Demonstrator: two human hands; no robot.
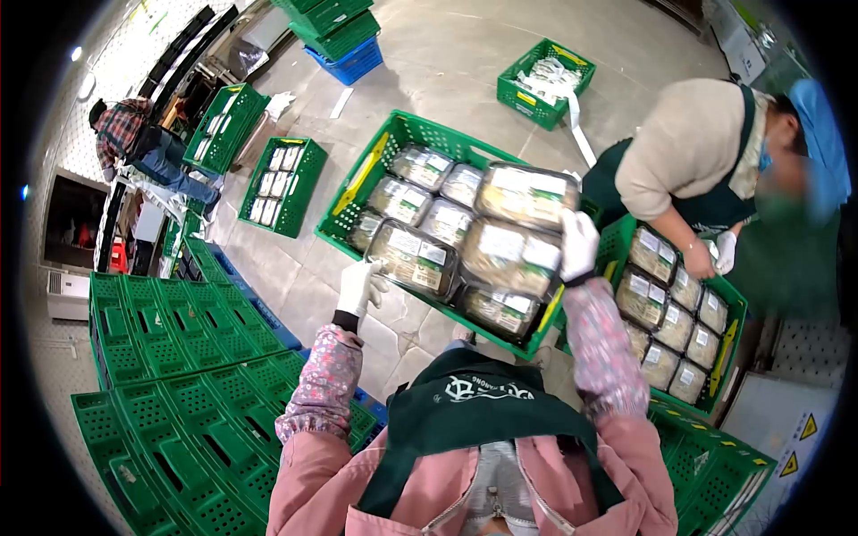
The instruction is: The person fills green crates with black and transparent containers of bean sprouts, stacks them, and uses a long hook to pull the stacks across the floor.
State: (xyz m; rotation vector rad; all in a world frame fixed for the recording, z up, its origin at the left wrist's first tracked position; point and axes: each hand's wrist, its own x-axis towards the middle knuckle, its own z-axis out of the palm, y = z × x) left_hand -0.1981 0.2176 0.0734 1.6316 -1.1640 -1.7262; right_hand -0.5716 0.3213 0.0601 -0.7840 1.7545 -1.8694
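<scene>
Left hand (360, 288) is in a white glove, fingers right at the edge of a clear-lidded, rectangular black plastic food tray (413, 257). Can't tell if that grip is actually clamped. White-gloved right hand (579, 243) is at the side of a blurry clear-lidded tray with a white-and-green label (511, 255), grip unclear too. Both trays sit over others in a green perforated plastic crate (411, 129).

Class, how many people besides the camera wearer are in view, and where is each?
2: one person at the right, beside a crate of packs; another person in a plaid shirt at the far left. Others may be hidden.
</scene>
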